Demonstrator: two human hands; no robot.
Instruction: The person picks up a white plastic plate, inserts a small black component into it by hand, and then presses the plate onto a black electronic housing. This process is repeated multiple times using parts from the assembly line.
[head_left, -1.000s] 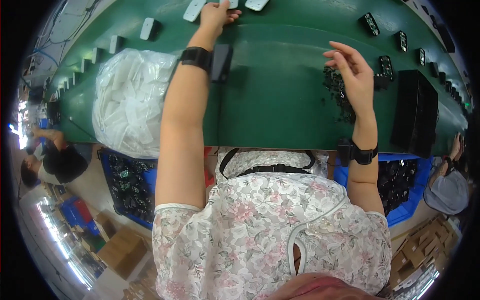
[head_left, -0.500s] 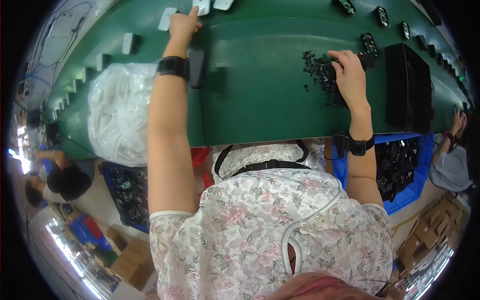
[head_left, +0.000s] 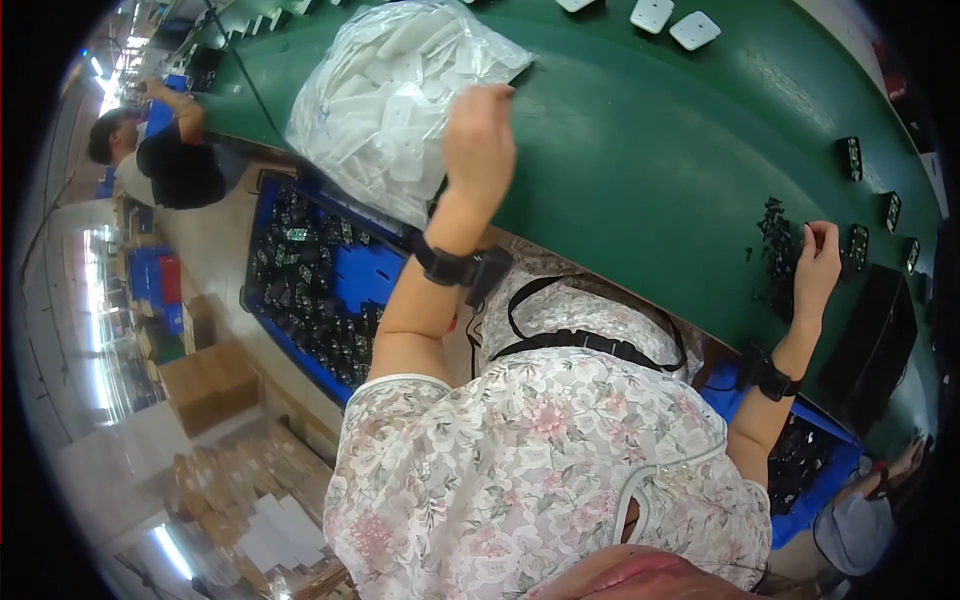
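Note:
My left hand (head_left: 478,150) is over the right side of a clear plastic bag (head_left: 335,125) full of flat white plastic covers (head_left: 405,125). Its fingers are curled and blurred, so whether they hold anything cannot be made out. At the right, my right hand (head_left: 818,270) is closed in a pinch, with a tiny dark piece at the fingertips. Just left of that hand lies a loose pile of small black parts (head_left: 775,235) on the green table (head_left: 620,170). A black casing with an open, patterned inside (head_left: 857,245) sits right beside the hand.
White rounded covers (head_left: 694,30) lie along the far side. More black casings (head_left: 851,158) stand in a row at the right, near a black box (head_left: 868,345). Blue crates (head_left: 365,275) of dark parts sit below the table edge. Other people work at both sides.
My left hand has drawn back from the white covers at the far side to the plastic bag. The view has turned leftward. My right hand stays by the black parts, fingers now pinched.

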